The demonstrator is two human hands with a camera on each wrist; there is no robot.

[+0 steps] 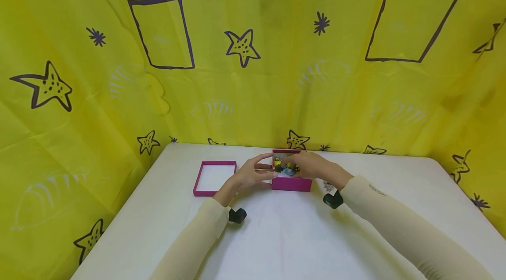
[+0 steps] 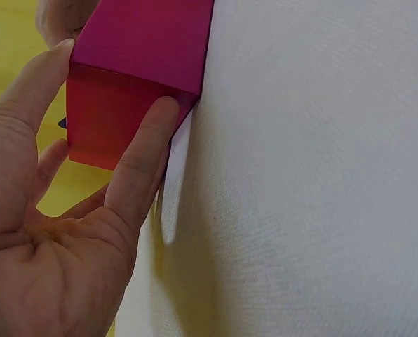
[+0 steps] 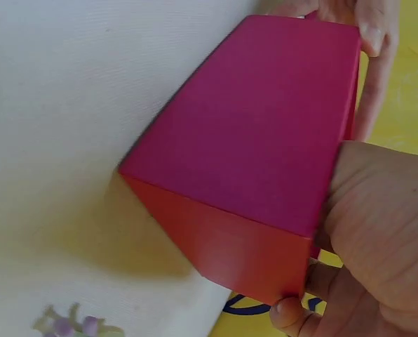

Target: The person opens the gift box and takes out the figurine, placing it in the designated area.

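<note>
A magenta box [image 1: 291,184] with red end walls stands on the white table, its top uncovered. Inside it lie several small yellow, dark and bluish pieces [image 1: 290,172], too small to name. My left hand [image 1: 253,173] rests against the box's left end wall [image 2: 111,112], fingers spread and fairly straight, thumb at the top corner. Over the right end reaches my right hand [image 1: 314,165], its fingers down among the pieces. In the right wrist view one fingertip [image 3: 290,312] shows by the box's far corner. Whether the right fingers pinch a piece is hidden.
Left of the box lies a magenta lid [image 1: 215,194], white inside up. A small item with purple parts [image 3: 76,324] sits on the table just right of the box. Behind the table [image 1: 276,236] hangs a yellow curtain [image 1: 272,95] with starfish drawings.
</note>
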